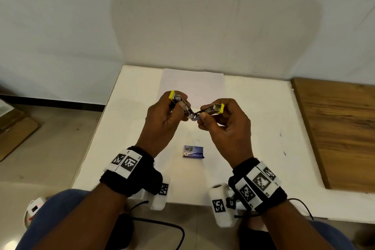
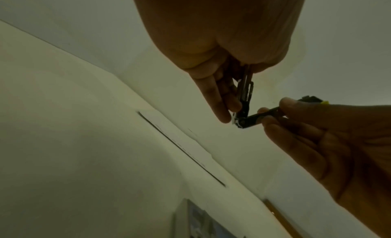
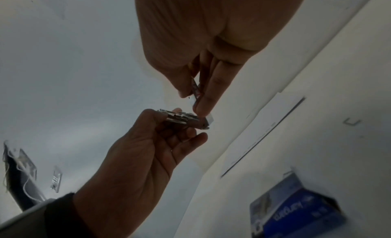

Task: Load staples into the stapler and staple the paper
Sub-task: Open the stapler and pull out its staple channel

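stapler held in the air above the white table, swung open at its hinge into a v. left hand grips the half with the staple channel, fingers curled round it. right hand pinches the other, yellow-tipped half between thumb and fingers. sheet of paper lies flat at the far table edge, beyond the hands. blue staple box rests on the table nearer the person, between the wrists.

A staple box lay on the table in front of the paper; a wooden board lay at right.
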